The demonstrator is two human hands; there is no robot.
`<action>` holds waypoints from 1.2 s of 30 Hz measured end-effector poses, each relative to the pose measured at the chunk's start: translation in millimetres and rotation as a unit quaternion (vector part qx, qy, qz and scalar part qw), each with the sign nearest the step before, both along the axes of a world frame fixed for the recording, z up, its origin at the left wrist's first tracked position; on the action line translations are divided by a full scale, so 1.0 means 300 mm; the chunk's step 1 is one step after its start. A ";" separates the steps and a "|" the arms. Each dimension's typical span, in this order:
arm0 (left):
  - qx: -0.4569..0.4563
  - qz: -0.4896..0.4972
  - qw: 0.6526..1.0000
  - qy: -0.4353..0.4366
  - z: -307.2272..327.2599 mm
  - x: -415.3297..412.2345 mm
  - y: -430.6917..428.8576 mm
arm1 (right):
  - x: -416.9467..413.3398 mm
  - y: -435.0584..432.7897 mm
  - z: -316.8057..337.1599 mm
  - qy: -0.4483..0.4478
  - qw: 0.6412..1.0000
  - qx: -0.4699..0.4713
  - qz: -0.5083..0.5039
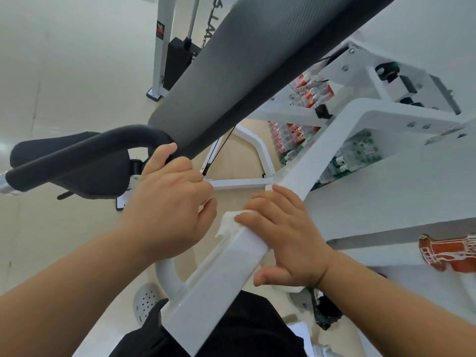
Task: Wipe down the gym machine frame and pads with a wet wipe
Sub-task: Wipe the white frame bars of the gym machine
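Observation:
A white square frame beam (pixel 216 284) of the gym machine runs from the bottom centre up to the right. My right hand (pixel 288 235) lies over this beam and presses a white wet wipe (pixel 229 224) against it, fingers wrapped over the top and thumb underneath. My left hand (pixel 170 202) grips the black foam handle (pixel 77 155) where it bends, at the end of the long grey back pad (pixel 231 68). A black seat pad (pixel 67 173) sits behind the handle at the left.
White frame brackets (pixel 386 112) with bolts fill the upper right. A weight stack with a white post (pixel 164 47) stands at the back. Packs of bottles (pixel 304 135) lie on the floor under the frame. A white perforated shoe (pixel 145 302) shows below.

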State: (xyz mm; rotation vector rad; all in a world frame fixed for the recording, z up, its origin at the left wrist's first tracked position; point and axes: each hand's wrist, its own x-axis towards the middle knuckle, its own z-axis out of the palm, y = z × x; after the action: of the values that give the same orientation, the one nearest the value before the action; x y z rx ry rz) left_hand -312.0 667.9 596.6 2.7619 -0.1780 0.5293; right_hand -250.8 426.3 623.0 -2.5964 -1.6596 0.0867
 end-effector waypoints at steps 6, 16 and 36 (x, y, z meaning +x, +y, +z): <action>-0.031 0.010 0.999 0.037 0.044 0.005 -0.032 | 0.169 -0.154 0.000 -0.005 0.999 -0.009 -0.049; -0.132 -0.026 0.953 0.273 0.182 0.200 -0.284 | 0.415 -0.266 -0.032 -0.007 0.996 0.073 -0.050; -0.267 0.142 0.901 0.311 0.155 0.616 -0.637 | 0.867 -0.472 -0.032 -0.014 0.995 0.076 -0.056</action>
State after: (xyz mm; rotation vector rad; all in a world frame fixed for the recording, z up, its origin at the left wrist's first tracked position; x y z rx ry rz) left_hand -127.2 476.8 643.2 2.2678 0.4593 -0.2393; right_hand 9.3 284.6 613.5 -2.5796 -1.4634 -0.0783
